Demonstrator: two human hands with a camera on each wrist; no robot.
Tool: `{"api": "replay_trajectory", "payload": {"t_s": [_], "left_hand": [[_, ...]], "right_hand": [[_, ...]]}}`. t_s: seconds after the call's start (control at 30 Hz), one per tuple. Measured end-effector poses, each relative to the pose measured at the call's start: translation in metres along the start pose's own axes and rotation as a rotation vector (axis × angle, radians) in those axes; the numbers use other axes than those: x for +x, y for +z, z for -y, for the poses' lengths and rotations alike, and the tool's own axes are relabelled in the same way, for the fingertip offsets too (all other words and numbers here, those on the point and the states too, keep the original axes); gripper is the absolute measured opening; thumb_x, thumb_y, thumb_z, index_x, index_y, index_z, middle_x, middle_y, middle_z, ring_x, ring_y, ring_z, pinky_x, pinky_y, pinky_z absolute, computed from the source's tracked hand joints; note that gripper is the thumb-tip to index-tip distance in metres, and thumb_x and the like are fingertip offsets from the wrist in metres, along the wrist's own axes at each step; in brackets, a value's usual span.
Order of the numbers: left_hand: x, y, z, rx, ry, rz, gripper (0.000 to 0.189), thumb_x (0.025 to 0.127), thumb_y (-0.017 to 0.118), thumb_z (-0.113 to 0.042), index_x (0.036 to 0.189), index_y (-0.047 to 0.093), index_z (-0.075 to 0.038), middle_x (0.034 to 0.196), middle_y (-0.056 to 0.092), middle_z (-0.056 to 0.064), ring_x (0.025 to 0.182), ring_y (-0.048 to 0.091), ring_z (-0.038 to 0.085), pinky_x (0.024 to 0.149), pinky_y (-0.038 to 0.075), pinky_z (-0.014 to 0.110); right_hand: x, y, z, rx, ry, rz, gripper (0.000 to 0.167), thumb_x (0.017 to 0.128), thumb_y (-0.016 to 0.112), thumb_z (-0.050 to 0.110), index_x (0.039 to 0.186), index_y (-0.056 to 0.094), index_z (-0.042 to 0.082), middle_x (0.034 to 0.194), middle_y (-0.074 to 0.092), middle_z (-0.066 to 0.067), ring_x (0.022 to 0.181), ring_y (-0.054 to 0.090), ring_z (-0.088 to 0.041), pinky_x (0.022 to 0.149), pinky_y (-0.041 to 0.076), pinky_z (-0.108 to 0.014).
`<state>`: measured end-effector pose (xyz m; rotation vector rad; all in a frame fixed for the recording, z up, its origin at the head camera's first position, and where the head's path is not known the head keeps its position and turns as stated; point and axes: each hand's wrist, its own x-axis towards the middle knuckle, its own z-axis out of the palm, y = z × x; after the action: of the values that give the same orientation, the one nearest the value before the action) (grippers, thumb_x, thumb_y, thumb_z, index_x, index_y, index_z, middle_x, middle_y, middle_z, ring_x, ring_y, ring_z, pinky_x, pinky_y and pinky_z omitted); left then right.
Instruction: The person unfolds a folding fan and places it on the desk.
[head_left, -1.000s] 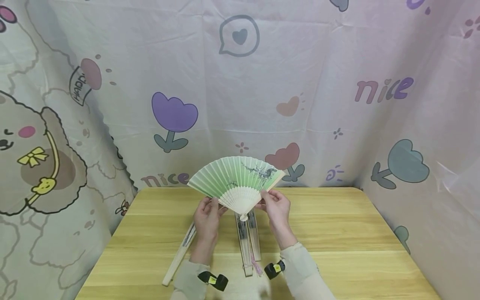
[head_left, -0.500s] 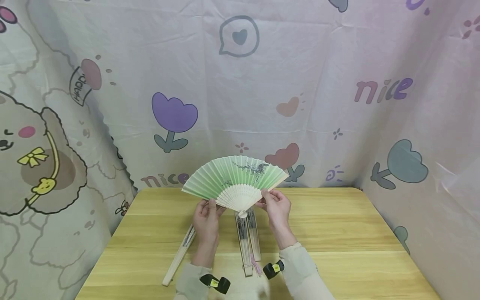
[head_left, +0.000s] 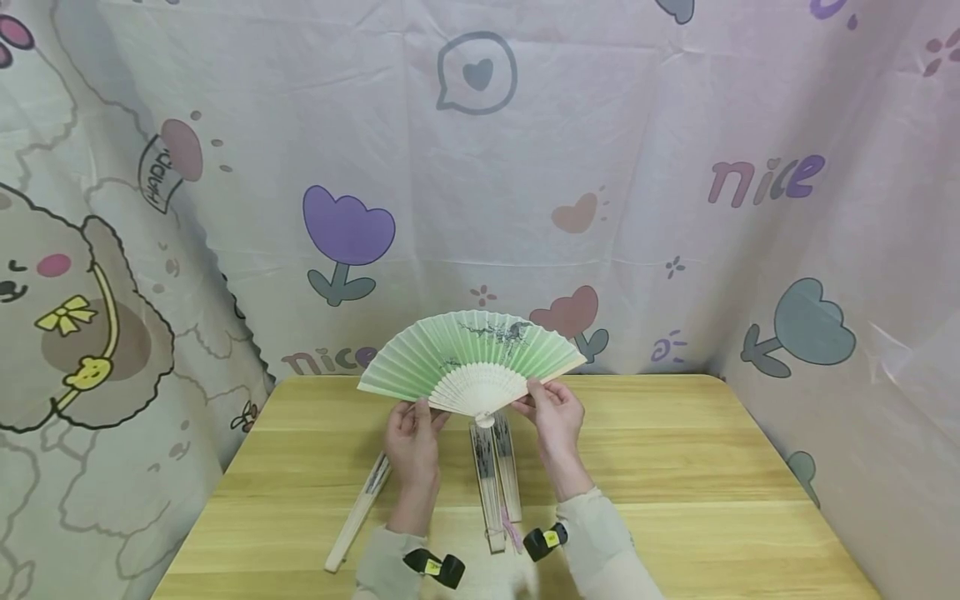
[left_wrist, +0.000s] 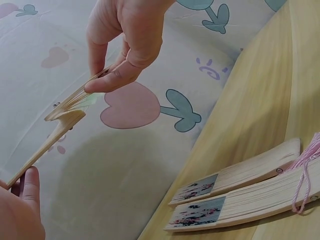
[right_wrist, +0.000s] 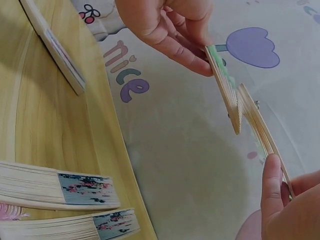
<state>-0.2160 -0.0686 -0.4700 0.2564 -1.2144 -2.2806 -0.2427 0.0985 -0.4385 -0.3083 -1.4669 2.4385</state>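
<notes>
A green folding fan [head_left: 468, 354] with dark printed branches is spread into a wide arc above the table. My left hand [head_left: 412, 446] pinches its left outer rib between thumb and fingers. On the other side my right hand [head_left: 557, 421] pinches the right outer rib. The pale ribs meet at a pivot [head_left: 485, 421] between both hands. Seen edge-on in the left wrist view, the fan's ribs [left_wrist: 47, 142] run between the two hands. Below it lie two folded fans [head_left: 489, 500] side by side, one with a pink tassel [head_left: 512, 532].
Another folded fan [head_left: 358, 517] lies slanted on the table's left side, its upper end behind my left hand. The wooden table [head_left: 660, 467] ends at a patterned cloth backdrop [head_left: 480, 183]. Black camera straps [head_left: 435, 568] are on both wrists.
The green fan has spread wider, its left and right edges swinging outward and down. Its pivot has risen slightly. Both hands keep their pinch, and the folded fans stay put.
</notes>
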Motion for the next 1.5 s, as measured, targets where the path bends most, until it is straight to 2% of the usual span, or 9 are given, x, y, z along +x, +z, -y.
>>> {"api": "replay_trajectory", "payload": {"t_s": [0.3,0.53,0.73,0.93,1.2,1.4,1.5], "left_hand": [[-0.003,0.006,0.002,-0.020,0.000,-0.048,0.022,0.106,0.059,-0.001,0.120,0.056,0.015,0.101,0.075,0.008,0.087,0.078,0.016,0.085,0.069,0.032],[-0.004,0.010,0.003,-0.026,-0.008,-0.054,0.022,0.106,0.059,-0.001,0.122,0.056,0.014,0.102,0.074,0.010,0.088,0.078,0.016,0.085,0.069,0.032],[-0.005,0.013,0.006,-0.022,-0.041,-0.037,0.021,0.106,0.058,-0.002,0.120,0.056,0.013,0.103,0.072,0.011,0.088,0.077,0.016,0.086,0.069,0.031],[-0.006,0.015,0.010,0.003,-0.080,0.027,0.014,0.107,0.057,-0.002,0.110,0.055,0.011,0.098,0.071,0.011,0.086,0.075,0.017,0.087,0.069,0.032],[-0.006,0.024,0.034,0.059,-0.191,0.062,0.016,0.107,0.057,-0.004,0.115,0.054,0.010,0.101,0.069,0.013,0.086,0.075,0.016,0.089,0.068,0.033],[-0.009,0.040,0.056,0.061,-0.225,0.089,0.009,0.106,0.054,0.001,0.106,0.050,0.009,0.096,0.066,0.014,0.084,0.074,0.018,0.086,0.069,0.034],[-0.013,0.048,0.065,0.083,-0.242,0.123,0.011,0.106,0.053,0.002,0.108,0.051,0.012,0.098,0.066,0.019,0.084,0.073,0.020,0.088,0.069,0.036]], "right_hand": [[-0.002,-0.004,-0.003,0.072,-0.007,-0.025,0.014,0.102,0.065,0.001,0.093,0.055,-0.003,0.076,0.073,-0.004,0.066,0.073,-0.013,0.069,0.069,-0.027],[-0.001,-0.009,-0.007,0.118,-0.004,-0.053,0.016,0.102,0.066,0.001,0.091,0.055,-0.001,0.076,0.073,-0.004,0.065,0.073,-0.013,0.068,0.069,-0.027],[0.001,-0.014,-0.008,0.132,-0.006,-0.080,0.016,0.102,0.067,0.002,0.090,0.056,0.000,0.076,0.073,-0.005,0.065,0.072,-0.014,0.067,0.069,-0.027],[0.003,-0.023,-0.007,0.131,-0.007,-0.099,0.015,0.102,0.066,0.002,0.091,0.057,0.000,0.076,0.073,-0.004,0.064,0.072,-0.014,0.066,0.069,-0.027],[0.010,-0.047,-0.004,0.110,-0.018,-0.128,0.010,0.103,0.065,0.001,0.100,0.056,-0.003,0.076,0.075,-0.004,0.063,0.073,-0.012,0.067,0.069,-0.027],[0.015,-0.071,-0.003,0.080,-0.014,-0.174,0.013,0.102,0.064,0.001,0.099,0.052,-0.001,0.076,0.075,-0.002,0.065,0.073,-0.011,0.070,0.069,-0.028],[0.018,-0.084,-0.002,0.066,-0.011,-0.200,0.014,0.103,0.064,0.002,0.099,0.051,-0.001,0.076,0.074,-0.001,0.066,0.074,-0.011,0.070,0.069,-0.027]]}}
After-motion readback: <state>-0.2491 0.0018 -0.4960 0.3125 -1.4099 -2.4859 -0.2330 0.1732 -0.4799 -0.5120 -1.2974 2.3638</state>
